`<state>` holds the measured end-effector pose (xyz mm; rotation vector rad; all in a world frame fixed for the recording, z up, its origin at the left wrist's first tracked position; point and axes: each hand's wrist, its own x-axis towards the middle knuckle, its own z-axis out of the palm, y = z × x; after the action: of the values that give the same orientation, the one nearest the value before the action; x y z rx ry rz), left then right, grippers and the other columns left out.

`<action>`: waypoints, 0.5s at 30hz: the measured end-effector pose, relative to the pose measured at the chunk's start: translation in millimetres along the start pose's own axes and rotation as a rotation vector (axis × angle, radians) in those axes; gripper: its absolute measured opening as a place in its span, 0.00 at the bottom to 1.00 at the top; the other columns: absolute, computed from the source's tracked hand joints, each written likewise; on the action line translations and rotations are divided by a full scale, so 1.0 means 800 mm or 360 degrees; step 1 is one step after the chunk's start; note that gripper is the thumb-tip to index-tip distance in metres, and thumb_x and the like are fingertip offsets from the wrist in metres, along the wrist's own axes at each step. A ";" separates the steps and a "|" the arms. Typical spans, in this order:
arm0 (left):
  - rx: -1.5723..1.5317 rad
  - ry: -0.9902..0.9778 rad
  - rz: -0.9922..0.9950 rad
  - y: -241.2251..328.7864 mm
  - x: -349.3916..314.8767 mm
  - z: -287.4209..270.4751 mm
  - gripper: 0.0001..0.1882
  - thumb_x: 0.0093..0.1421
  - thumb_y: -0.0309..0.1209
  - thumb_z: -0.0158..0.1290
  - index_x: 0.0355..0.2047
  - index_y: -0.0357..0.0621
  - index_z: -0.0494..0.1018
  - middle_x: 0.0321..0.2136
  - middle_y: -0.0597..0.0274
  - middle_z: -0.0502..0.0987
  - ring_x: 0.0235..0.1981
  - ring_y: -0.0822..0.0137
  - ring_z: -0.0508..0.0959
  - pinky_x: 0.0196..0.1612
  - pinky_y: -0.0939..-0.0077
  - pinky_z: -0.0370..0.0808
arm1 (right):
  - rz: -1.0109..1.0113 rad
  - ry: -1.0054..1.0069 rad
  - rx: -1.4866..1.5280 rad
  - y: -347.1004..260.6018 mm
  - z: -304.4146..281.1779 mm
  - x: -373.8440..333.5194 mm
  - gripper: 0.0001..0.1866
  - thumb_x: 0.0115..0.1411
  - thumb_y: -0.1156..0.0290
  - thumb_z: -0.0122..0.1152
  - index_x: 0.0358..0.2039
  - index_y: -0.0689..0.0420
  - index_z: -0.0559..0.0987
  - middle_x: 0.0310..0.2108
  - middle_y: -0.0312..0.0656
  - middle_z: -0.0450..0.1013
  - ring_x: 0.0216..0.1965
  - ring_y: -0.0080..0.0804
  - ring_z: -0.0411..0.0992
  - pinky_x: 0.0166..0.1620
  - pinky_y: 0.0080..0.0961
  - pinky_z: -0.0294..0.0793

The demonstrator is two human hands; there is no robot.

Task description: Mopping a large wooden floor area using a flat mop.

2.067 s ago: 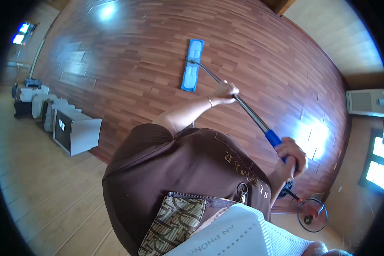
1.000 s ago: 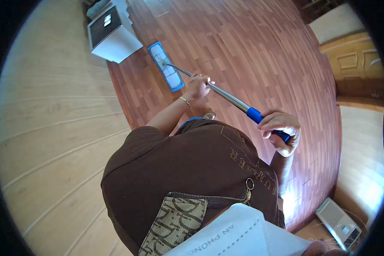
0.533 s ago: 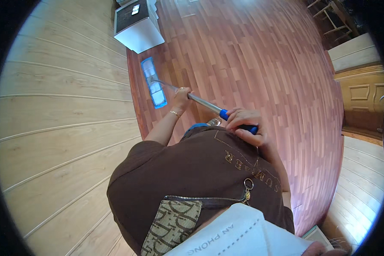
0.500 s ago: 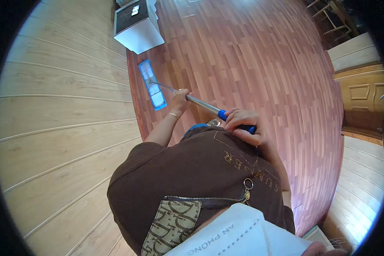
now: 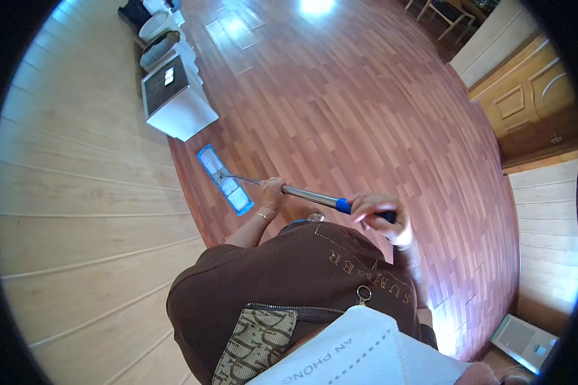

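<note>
A flat mop has a long blue-edged head (image 5: 226,180) with pale pads, lying on the wood floor beside the left wall. Its silver pole (image 5: 311,196) slants from the head to a blue collar and a dark end grip near my chest. My left hand (image 5: 273,194) is closed round the lower part of the pole, arm stretched forward. Up at the blue collar and dark grip, my right hand (image 5: 380,214) holds the top end, fingers curled over it.
A white cabinet (image 5: 182,106) with a dark top stands against the left wall just past the mop head, with a pale tub (image 5: 157,27) behind it. On the right are a wooden door (image 5: 520,96) and a pale boxy appliance (image 5: 526,342). A wooden chair (image 5: 453,19) stands far right.
My view has shifted, so the cabinet and mop head sit lower in the picture and more of the far floor shows. Both hands stay on the pole.
</note>
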<state>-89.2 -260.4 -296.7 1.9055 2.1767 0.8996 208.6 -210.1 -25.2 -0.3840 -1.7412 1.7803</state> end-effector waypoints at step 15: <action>-0.0610 -0.0223 0.0858 0.127 0.143 0.086 0.21 0.53 0.41 0.57 0.10 0.50 0.62 0.10 0.57 0.67 0.16 0.54 0.71 0.27 0.58 0.68 | -0.0342 0.0364 -0.0735 -0.094 0.036 -0.023 0.39 0.44 0.34 0.63 0.38 0.61 0.82 0.24 0.42 0.76 0.33 0.46 0.77 0.47 0.43 0.72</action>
<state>6.4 -125.5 -269.1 2.2857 1.3025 1.1147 222.3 -247.9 47.3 -0.5431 -1.9331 1.1294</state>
